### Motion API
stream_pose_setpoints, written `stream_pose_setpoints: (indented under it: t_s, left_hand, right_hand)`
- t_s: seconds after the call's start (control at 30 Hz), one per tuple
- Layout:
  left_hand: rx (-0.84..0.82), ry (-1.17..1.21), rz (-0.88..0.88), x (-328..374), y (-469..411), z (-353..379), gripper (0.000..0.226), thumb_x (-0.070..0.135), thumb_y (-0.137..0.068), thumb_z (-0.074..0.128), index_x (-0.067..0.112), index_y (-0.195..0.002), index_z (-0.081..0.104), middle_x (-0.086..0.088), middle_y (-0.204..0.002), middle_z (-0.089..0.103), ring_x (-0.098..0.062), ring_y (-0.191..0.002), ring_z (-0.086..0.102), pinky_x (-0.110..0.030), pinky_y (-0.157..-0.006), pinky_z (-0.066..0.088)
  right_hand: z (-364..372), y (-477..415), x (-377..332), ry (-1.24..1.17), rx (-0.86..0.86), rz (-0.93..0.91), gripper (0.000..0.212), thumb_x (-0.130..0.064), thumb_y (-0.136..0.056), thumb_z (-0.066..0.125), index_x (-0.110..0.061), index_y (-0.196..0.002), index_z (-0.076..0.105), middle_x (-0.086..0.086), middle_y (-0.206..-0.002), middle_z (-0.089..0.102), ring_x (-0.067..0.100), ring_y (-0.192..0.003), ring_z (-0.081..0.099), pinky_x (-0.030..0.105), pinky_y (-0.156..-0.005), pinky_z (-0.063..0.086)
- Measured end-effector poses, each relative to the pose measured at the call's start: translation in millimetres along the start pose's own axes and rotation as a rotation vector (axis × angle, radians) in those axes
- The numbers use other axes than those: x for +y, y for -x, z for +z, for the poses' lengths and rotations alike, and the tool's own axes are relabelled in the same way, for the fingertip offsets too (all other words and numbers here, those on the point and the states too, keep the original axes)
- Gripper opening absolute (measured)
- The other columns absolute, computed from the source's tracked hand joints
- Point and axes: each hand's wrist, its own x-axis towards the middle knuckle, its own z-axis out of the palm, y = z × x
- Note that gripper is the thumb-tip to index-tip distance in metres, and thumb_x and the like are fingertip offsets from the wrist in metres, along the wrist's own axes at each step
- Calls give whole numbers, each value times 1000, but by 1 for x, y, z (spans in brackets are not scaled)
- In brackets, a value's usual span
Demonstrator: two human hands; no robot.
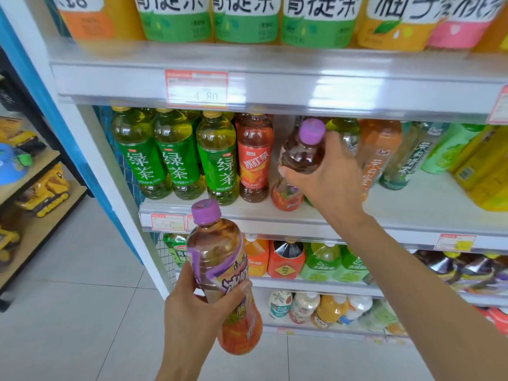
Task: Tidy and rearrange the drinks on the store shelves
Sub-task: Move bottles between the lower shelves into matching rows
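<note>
Left hand at 6 o'clock: fingers wrapped round purple-capped iced tea bottle, held off shelf, cap up (slight tilt). Right hand, 1 o'clock of it, grips second purple-capped bottle by shoulder, tilted, base at middle shelf front. Red iced tea bottle just beside at 9 o'clock; green tea bottles further along.

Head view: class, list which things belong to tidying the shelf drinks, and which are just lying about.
Belonging to the job:
left hand holding a purple-capped tea bottle; right hand gripping a second purple-capped bottle at the middle shelf; green tea bottles; red-label iced tea bottle.

Lying about:
yellow toy diggers; price tag.
</note>
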Motion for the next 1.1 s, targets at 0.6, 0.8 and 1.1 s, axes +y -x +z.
stream_pose_setpoints:
  t_s: [0.6, 0.8, 1.1]
  left_hand:
    - [-6, 42, -27, 13, 12, 1, 49, 20, -58, 83, 39, -84, 45, 21, -80, 54, 3, -73, 53, -16, -57, 42]
    - [-6, 23, -29, 10, 13, -3, 51, 19, -56, 85, 38, -79, 43, 22, -76, 53, 2, -70, 53, -15, -54, 40]
    - [-7, 20, -19, 8, 7, -7, 52, 16, -53, 86, 36, -77, 45, 19, -72, 57, 0, -68, 55, -17, -54, 41]
  right_hand:
    - [69, 63, 13, -488, 1, 451, 56, -18, -87, 65, -10, -133, 35, 11, -101, 60, -3, -71, 53, 10, -63, 37]
    - [89, 39, 23, -258, -17, 482, 39, -16, -87, 62, -3, -121, 47, 17, -111, 56, 26, -93, 52, 20, -67, 29]
    - [94, 0, 23, 229, -211, 396, 34, -31, -95, 49, -5, -116, 43, 17, -109, 63, 36, -99, 61, 34, -67, 37]
